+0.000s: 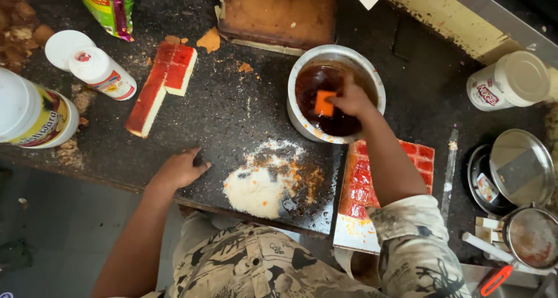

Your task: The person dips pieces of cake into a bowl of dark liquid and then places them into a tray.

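Cake piece [324, 102], orange, small and square: I see it held in the right hand [350, 99], fingers pinched narrow around it, over the dark syrup inside the white bowl [302, 120]. The bowl's rim rings the hand closely, so there is little side room there. Just below that wrist lies a red-glazed cake slab [419, 154] on its white board, partly under the forearm. Beyond the bowl sits a brown sponge cake [279, 10].

Left hand [179, 169] rests palm down on the dark counter [232, 100], fingers loosely spread, holding nothing, right at the counter's near edge. Just to its right lies a heap of white crumbs [256, 187]. Open counter stretches ahead of it as far as two red-topped cake strips [161, 86]. Farther left, a white bottle [104, 74] lies on its side.
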